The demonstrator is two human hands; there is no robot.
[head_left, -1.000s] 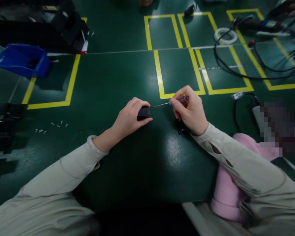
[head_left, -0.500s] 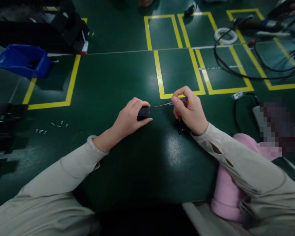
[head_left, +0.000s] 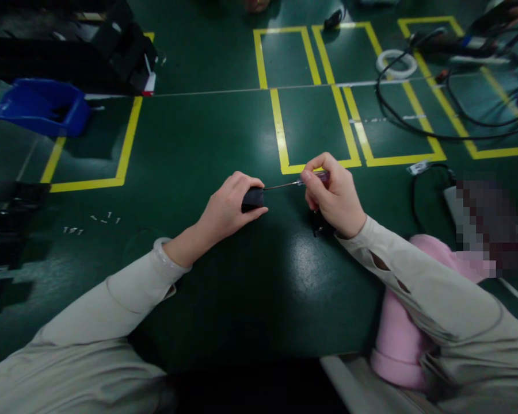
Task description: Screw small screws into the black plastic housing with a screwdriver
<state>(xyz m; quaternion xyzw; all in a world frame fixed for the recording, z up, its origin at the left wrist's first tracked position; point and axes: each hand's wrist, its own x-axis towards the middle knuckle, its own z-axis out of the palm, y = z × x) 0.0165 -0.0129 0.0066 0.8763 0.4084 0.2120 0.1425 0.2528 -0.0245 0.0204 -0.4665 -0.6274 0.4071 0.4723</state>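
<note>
A small black block (head_left: 252,199) is gripped between the thumb and fingers of my left hand (head_left: 228,206), near the middle of the view. My right hand (head_left: 334,192) is closed on a screwdriver (head_left: 322,177) with a clear handle. Its thin shaft points left, and the tip meets the upper right edge of the block. Under my right hand lies a dark object (head_left: 318,223), mostly hidden by the fingers. Several small screws (head_left: 73,230) lie on the green table (head_left: 259,276) to the left.
At the left are a blue bin (head_left: 41,106), black parts (head_left: 4,230) and a black rack (head_left: 69,57). Black cables (head_left: 414,126) and a white ring (head_left: 396,63) lie at the upper right. A pink cloth item (head_left: 399,339) is beside my right sleeve.
</note>
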